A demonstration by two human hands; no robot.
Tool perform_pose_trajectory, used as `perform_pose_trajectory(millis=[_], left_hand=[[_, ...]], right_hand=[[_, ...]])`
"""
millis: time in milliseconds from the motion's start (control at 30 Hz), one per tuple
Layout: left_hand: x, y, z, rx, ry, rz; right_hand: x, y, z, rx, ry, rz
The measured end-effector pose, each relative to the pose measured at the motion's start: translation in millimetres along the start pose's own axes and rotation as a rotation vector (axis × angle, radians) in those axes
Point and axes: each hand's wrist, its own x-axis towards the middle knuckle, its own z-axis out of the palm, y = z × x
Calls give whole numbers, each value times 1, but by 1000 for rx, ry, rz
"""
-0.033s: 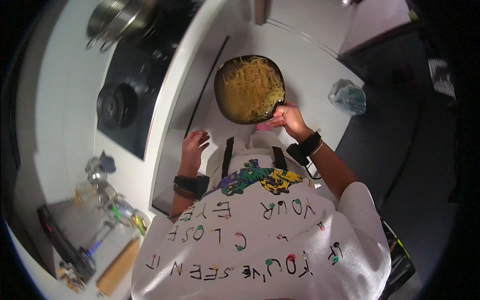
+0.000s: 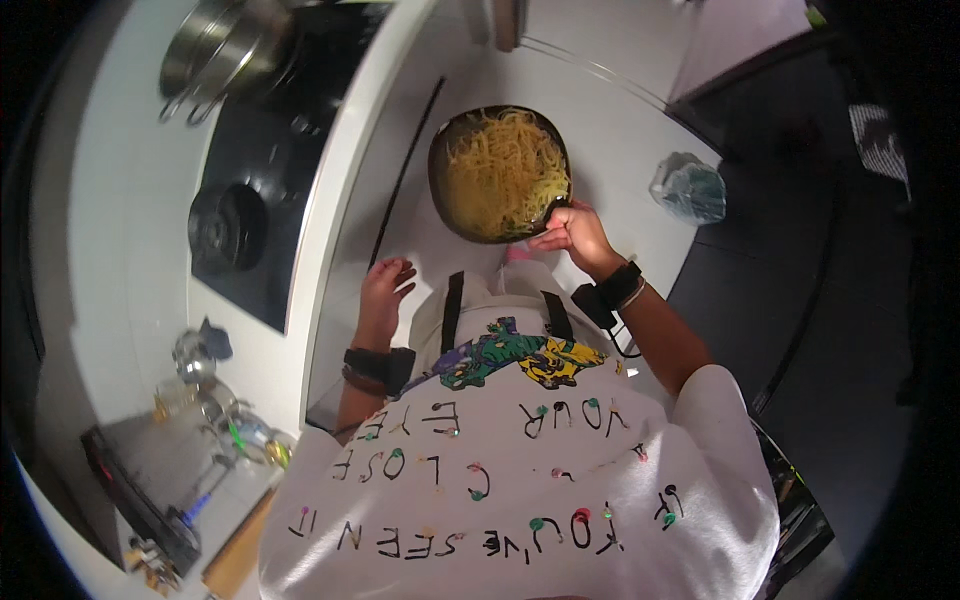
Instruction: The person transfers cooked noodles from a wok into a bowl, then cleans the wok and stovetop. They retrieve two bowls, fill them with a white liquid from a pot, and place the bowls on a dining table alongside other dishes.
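My right hand (image 2: 583, 240) grips the near right rim of a dark, rounded-square bowl (image 2: 437, 190), thumb on top and fingers beneath. Yellow-brown noodle-like strands (image 2: 510, 165) fill it, with a few greenish ones near the gripped edge. The bowl is held above the floor, in front of my legs. My left hand (image 2: 385, 290) hangs beside the white counter with nothing in it, its fingers loosely bent and apart. Both wrists carry black bands with dark boxes.
On my left runs a white counter with a black cooktop (image 2: 270, 150). A steel pot (image 2: 225, 50) and a dark pan (image 2: 228, 228) stand on it. Jars (image 2: 195, 360) and a wooden board (image 2: 240, 545) lie nearer. A clear plastic bag (image 2: 688, 188) sits on the floor right.
The view has shifted slightly, so the counter, cooktop and plastic bag sit a little further left. The bowl stays in my right hand; my left hand remains free.
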Motion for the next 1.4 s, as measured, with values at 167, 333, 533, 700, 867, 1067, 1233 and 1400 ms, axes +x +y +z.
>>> perform_pose_trajectory(millis=[167, 333, 533, 700, 867, 1067, 1233, 1400], left_hand=[[118, 54, 174, 128, -116, -58], [175, 71, 219, 125, -295, 18], [199, 37, 196, 5, -339, 135], [207, 29, 171, 26, -270, 181], [204, 32, 167, 43, -540, 354], [212, -10, 160, 17, -506, 460], [199, -50, 124, -23, -273, 331], [183, -106, 80, -121, -218, 276]], right_hand=[[39, -126, -136, 118, 150, -146], [41, -148, -183, 132, 246, -351], [44, -118, -189, 182, 203, -518], [46, -85, -181, 155, 201, -548], [57, -63, -171, 151, 187, -674], [91, -56, -196, 209, 192, -679], [96, -52, -200, 143, 151, -655], [93, -42, -204, 137, 87, -708]])
